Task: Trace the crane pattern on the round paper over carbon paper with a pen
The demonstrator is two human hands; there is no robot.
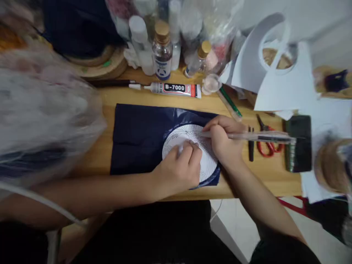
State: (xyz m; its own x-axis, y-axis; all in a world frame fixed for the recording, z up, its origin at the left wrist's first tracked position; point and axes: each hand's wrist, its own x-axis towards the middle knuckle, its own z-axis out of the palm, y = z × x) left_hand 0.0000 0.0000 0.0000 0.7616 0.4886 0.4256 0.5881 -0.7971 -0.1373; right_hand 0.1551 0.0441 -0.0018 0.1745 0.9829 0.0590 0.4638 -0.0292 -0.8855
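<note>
A round white paper (176,141) printed with fine dark curved lines lies on a dark blue sheet (140,139) on the wooden table. My right hand (227,139) grips a clear-barrelled pen (247,136), held nearly level, its tip end over the upper right of the paper. The pen is somewhat blurred. On the middle of the paper rests my left hand (178,165), its fingers curled in and closed. A small whitish bit shows between those fingers, too hidden to name.
A B-7000 glue tube (176,89), a cork-topped bottle (162,55) and a green pen (230,101) lie or stand behind the sheet. Red-handled scissors (268,141) and a black box (299,143) are at right. A plastic bag (49,110) bulges at left.
</note>
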